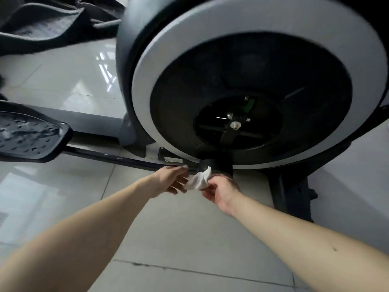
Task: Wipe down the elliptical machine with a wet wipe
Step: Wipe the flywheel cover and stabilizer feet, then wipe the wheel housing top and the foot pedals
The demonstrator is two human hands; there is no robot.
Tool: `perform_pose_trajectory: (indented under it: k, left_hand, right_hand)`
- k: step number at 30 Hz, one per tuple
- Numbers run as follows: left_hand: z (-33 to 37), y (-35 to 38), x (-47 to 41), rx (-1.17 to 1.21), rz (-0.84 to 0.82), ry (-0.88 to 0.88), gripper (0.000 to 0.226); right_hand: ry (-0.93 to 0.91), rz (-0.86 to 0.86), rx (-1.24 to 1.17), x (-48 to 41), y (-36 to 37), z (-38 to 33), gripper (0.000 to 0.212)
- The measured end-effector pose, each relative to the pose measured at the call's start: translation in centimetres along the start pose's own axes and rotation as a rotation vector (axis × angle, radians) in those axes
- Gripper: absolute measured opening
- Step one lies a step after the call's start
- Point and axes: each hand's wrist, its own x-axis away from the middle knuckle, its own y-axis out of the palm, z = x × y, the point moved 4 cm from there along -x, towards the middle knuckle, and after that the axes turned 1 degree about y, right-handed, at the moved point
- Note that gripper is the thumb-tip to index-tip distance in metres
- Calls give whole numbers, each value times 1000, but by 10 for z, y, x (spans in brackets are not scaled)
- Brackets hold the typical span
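Tiled floor [189, 239], wet wipe [199, 180] in right grip [220, 191] — left grip [171, 181] beside

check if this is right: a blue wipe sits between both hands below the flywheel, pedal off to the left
Not blue: the head view shows the wipe is white. The rest stands: it sits between the left hand and right hand below the flywheel, pedal off to the left.

Glossy pale tile floor [179, 228] (bright reflections), elliptical machine [263, 66] standing on it, dark rumpled mat [42, 22] far left.
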Motion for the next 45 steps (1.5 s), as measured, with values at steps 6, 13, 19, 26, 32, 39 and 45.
perform_pose_trajectory:
  k: [6, 13, 19, 26, 32, 39, 45]
  left_hand:
    - [80, 10, 114, -139, -5, -17, 21]
    - [239, 11, 254, -280, -21, 6, 9]
    - [391, 36, 366, -394, 74, 140, 20]
    - [508, 110, 442, -596, 76, 268, 14]
    - [556, 170, 445, -688, -33, 273, 21]
    - [593, 197, 383, -630, -71, 256, 18]
    - [633, 176, 305, -911, -126, 421, 19]
  right_hand:
    - [-23, 47, 125, 127, 22, -65, 7]
    - [-5, 166, 244, 284, 29, -189, 10]
    - [-19, 278, 107, 415, 19, -313, 10]
    - [-124, 28, -195, 515, -12, -393, 17]
    - [-120, 146, -287, 529, -76, -422, 19]
    - [-155, 353, -301, 492, -116, -458, 14]
    - [-156, 635, -333, 451, -127, -482, 20]
